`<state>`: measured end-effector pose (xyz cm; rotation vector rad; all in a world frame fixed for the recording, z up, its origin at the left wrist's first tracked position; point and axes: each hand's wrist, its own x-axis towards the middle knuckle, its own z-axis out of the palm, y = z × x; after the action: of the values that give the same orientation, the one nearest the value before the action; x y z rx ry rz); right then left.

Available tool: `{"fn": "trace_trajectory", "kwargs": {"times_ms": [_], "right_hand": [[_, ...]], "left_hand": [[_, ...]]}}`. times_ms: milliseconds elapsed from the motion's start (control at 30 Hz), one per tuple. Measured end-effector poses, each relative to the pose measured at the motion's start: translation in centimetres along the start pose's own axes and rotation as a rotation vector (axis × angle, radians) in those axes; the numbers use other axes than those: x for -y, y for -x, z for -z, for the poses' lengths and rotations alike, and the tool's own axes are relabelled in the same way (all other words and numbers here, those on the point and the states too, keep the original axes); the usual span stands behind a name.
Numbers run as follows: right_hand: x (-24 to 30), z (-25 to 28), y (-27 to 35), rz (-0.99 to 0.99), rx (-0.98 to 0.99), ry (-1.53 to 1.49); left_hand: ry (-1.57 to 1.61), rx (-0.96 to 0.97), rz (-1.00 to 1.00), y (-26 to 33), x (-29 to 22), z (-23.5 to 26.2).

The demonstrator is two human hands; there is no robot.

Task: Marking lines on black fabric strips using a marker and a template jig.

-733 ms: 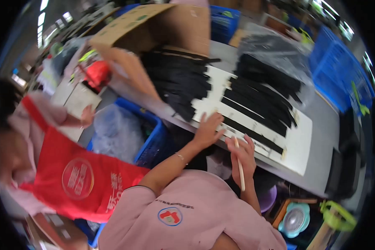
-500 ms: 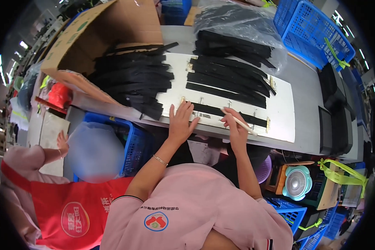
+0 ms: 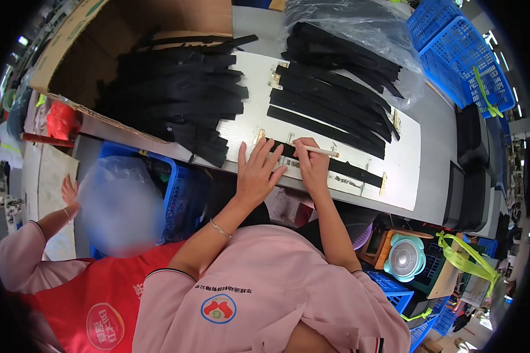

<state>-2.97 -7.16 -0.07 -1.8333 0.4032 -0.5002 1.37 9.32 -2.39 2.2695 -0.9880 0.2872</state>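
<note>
Left hand (image 3: 257,172) flat on black strip (image 3: 335,166), right hand (image 3: 312,165) gripping stick (image 3: 319,150)

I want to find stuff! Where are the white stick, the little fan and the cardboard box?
white stick (image 3: 318,150), head view, middle of its shaft.
little fan (image 3: 407,258), head view, round grille.
cardboard box (image 3: 70,26), head view, left flap.

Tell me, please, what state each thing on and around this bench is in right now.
Left hand: flat, fingers spread, pressing a black strip on the white board.
Right hand: gripping a pale stick.
Cardboard box: open.
Clear bag: open, holding strips.
Blue crate: tilted.
Small fan: cannot tell whether running.
</note>
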Motion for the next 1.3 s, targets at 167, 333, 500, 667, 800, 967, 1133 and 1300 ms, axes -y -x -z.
{"fn": "trace_trajectory", "kwargs": {"times_ms": [167,333,500,667,800,967,1133,1300], "right_hand": [[0.2,-0.1,-0.1,0.012,0.019,0.045],[-0.6,-0.3,-0.1,0.022,0.022,0.07],[-0.2,0.4,0.2,-0.014,0.071,0.069],[-0.2,0.5,0.1,0.031,0.108,0.073],[-1.1,0.6,0.1,0.129,0.098,0.138],[0.3,1.8,1.1,-0.038,0.09,-0.091],[0.0,7.4,2.1,0.037,-0.244,-0.034],[-1.6,9.1,2.1,-0.052,-0.205,0.18]], "left_hand": [[0.019,0.008,0.008,-0.1,0.1,0.0],[0.011,-0.002,0.003,-0.2,0.0,0.0],[0.006,0.006,0.009,-0.3,0.1,0.1],[-0.006,0.015,0.0,-0.5,0.1,-0.1],[-0.011,0.028,-0.007,-0.7,-0.2,0.0],[-0.051,0.04,0.014,-0.3,-0.1,0.2],[-0.029,0.042,0.01,-0.6,-0.2,0.1],[-0.079,0.027,-0.016,-0.6,-0.1,-0.1]]}}
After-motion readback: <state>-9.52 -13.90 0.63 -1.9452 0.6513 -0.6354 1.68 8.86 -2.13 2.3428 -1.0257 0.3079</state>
